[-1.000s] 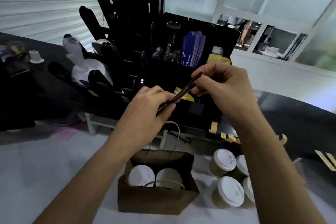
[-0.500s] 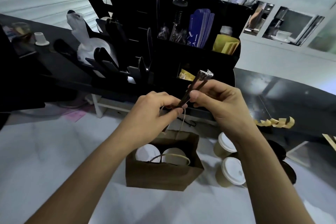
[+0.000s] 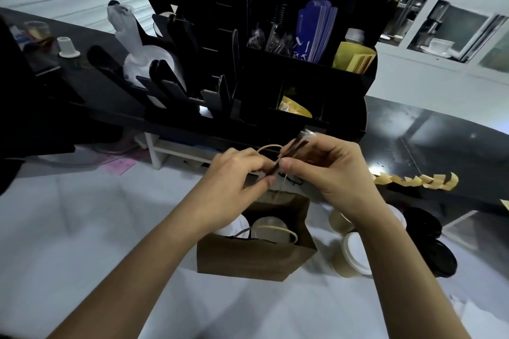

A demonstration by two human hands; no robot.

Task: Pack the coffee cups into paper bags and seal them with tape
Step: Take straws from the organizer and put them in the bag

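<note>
A brown paper bag (image 3: 253, 259) stands open on the white counter, holding two lidded coffee cups (image 3: 268, 224). Just above it, my left hand (image 3: 237, 170) and my right hand (image 3: 327, 170) both pinch a thin bundle of black straws (image 3: 296, 143) in a clear wrapper, tilted up to the right. The bag's far paper handle (image 3: 268, 147) loops up between my hands. To the right of the bag stand more lidded cups (image 3: 355, 253), partly hidden by my right forearm.
A black organizer (image 3: 303, 85) with sleeves, straws and napkins rises behind the bag. Cut strips of yellow tape (image 3: 416, 180) hang along the edge of the black counter at right. Black lids (image 3: 438, 250) lie stacked beside the loose cups.
Both hands have come down from the organizer with the straws, to just over the bag. My view has tilted down and closer to the counter.
</note>
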